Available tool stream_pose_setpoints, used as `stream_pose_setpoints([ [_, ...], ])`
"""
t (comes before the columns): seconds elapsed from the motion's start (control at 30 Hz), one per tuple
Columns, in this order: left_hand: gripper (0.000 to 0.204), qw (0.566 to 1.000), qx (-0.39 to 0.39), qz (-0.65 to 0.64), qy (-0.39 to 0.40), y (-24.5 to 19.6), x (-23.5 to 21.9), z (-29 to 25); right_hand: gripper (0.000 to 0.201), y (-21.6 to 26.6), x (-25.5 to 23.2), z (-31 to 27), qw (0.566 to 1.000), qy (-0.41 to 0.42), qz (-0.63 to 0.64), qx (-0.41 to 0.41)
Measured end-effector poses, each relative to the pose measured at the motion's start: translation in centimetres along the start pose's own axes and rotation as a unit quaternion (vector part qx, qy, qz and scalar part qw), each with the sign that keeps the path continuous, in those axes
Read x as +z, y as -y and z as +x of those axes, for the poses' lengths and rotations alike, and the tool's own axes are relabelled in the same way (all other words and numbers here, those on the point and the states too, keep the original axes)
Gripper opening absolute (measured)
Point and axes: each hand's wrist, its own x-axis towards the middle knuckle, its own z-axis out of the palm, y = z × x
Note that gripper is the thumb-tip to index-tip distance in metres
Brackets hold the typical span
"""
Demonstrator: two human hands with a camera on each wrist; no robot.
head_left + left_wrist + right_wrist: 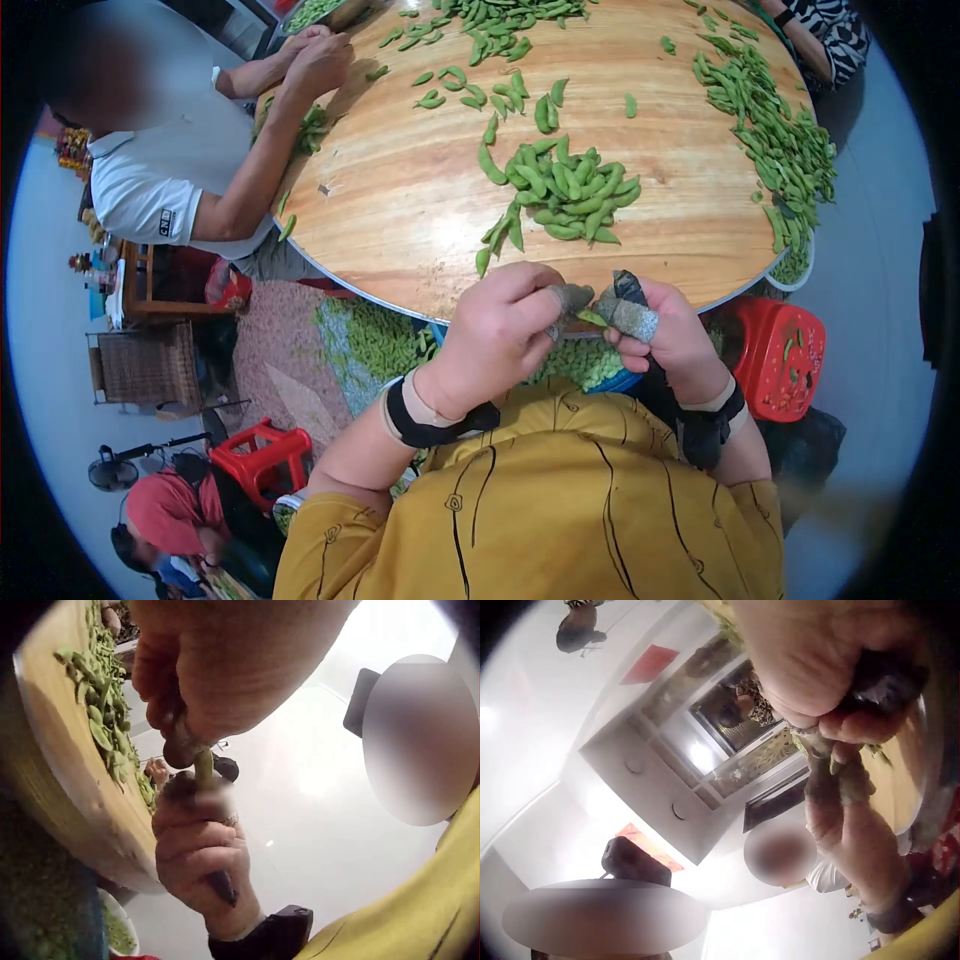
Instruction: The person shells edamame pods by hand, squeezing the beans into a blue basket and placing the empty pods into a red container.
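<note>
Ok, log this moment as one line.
left hand: pinches green pod | right hand: grips same pod | pod pile: on wooden table, beyond both hands

So the left hand [505, 330] and right hand [670, 335] are up close together at the near edge of a big wooden worktop [420, 220], pinching a small green pod [592, 318] between them. Some fingertips on both have greyish coverings. Right past them there's a loose pile of pods [580, 195], plus a long heap [770, 130] down the right edge, above a white bowl [795, 275]. Below the hands you can kinda see pale green beans [590, 362]. Off to the right, a red stool [785, 360] with a few pods on it, and someone in a white shirt [170, 170] over on the left.
</note>
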Motion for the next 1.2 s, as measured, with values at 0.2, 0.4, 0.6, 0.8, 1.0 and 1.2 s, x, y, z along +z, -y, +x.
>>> stream_pose_setpoints([
  [0.2,0.042,0.986,-0.158,-0.008,-0.060,-0.9,0.0,0.2,0.017,-0.7,0.3,0.5,0.995,0.020,0.087,-0.034],
  [0.4,0.036,0.908,-0.214,-0.357,0.048,-0.2,1.9,-1.7,0.015,-1.2,0.5,0.8,0.992,0.012,0.118,-0.050],
  [0.6,0.032,0.818,-0.321,-0.476,0.005,-1.3,1.8,-1.3,0.016,-1.2,1.3,0.9,0.996,-0.005,0.069,-0.057],
  [0.8,0.022,0.786,-0.377,-0.489,-0.024,-0.9,1.3,-1.2,0.033,-1.0,1.1,0.0,0.984,-0.049,-0.149,-0.082],
  [1.0,0.022,0.825,-0.370,-0.427,0.016,-1.0,1.6,-1.4,0.042,0.2,1.1,-0.8,0.972,0.002,-0.216,-0.097],
  [1.2,0.022,0.853,-0.352,-0.385,0.015,-0.5,2.3,-1.9,0.042,-0.1,1.2,-0.9,0.987,0.025,-0.141,-0.075],
])
